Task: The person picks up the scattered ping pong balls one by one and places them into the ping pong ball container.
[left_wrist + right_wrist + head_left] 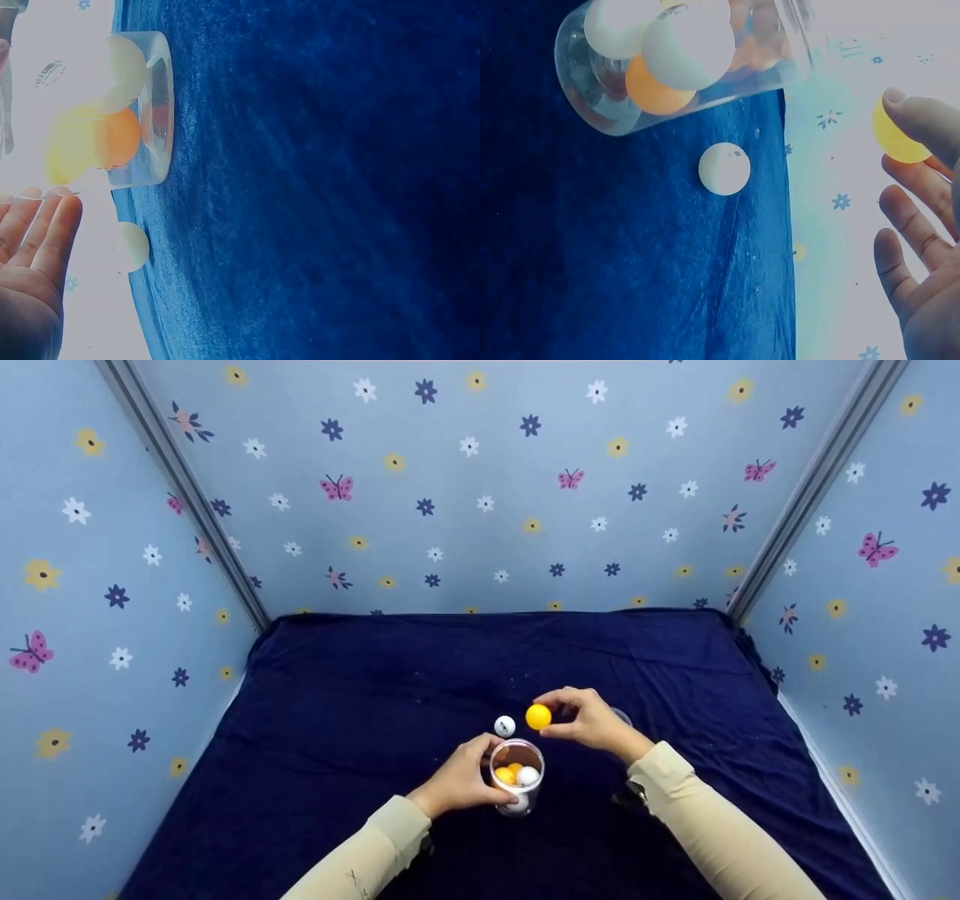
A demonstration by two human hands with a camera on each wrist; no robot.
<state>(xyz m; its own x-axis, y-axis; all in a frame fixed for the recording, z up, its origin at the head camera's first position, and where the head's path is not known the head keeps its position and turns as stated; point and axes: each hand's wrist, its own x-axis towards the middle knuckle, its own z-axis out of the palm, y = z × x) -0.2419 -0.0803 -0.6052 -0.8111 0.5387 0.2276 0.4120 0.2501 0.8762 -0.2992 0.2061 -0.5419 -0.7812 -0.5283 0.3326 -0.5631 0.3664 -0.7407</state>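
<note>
My left hand (461,781) grips a clear plastic jar (529,802) from its left side, thumb and fingers around it. The jar stands upright with its mouth open, and several orange and white ping-pong balls (688,49) lie inside. Between thumb and fingertips, my right hand (589,721) pinches an orange ping-pong ball (538,717), above and to the right of the jar's rim. Its other fingers (904,217) are spread loosely in the right wrist view. A white ping-pong ball (505,726) with a dark print rests on the cloth just beyond the jar.
Dark blue velvety cloth (360,690) covers the table, slightly wrinkled at the right. Behind my right hand shows part of a clear, curved-edged object (622,715), mostly hidden. Light blue panels (480,472) with flowers and butterflies enclose the back and both sides.
</note>
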